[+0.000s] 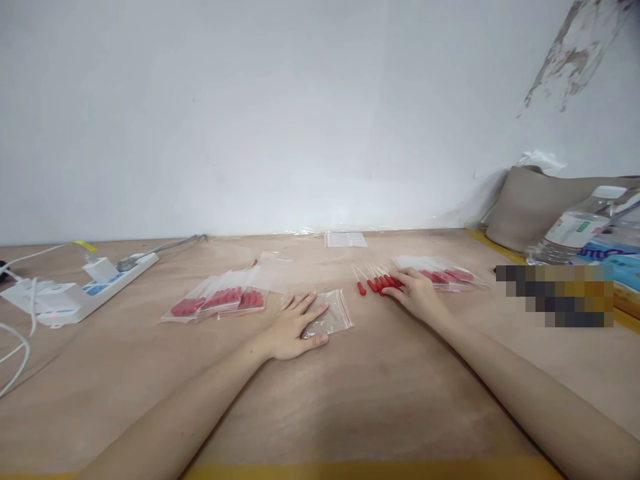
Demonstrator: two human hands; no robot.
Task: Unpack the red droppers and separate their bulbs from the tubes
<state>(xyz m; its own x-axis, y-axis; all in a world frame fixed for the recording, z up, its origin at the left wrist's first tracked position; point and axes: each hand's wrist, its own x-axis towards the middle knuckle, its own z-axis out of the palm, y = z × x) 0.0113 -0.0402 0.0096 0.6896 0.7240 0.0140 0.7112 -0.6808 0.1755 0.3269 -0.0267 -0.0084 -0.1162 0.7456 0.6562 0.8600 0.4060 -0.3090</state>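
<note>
My left hand [295, 331] lies flat with its fingers spread, resting on a clear zip bag [331, 315] with a red line at its right edge. The bag looks flat, and the hand covers its left part. To the right, my right hand [414, 291] has thumb and fingers closed around the right end of a row of red-tipped white sticks [379, 283]. One red-tipped stick [361, 288] lies slightly apart at the row's left. The fingers hide how many sticks are in the grip.
Filled bags of red pieces lie at left [230, 297] and right [447, 276]. Flat bags lie behind [345, 239] and left of centre [270, 272]. A power strip [103, 287] with cables stands left; a plastic bottle [573, 230] and grey bag [525, 203] stand right.
</note>
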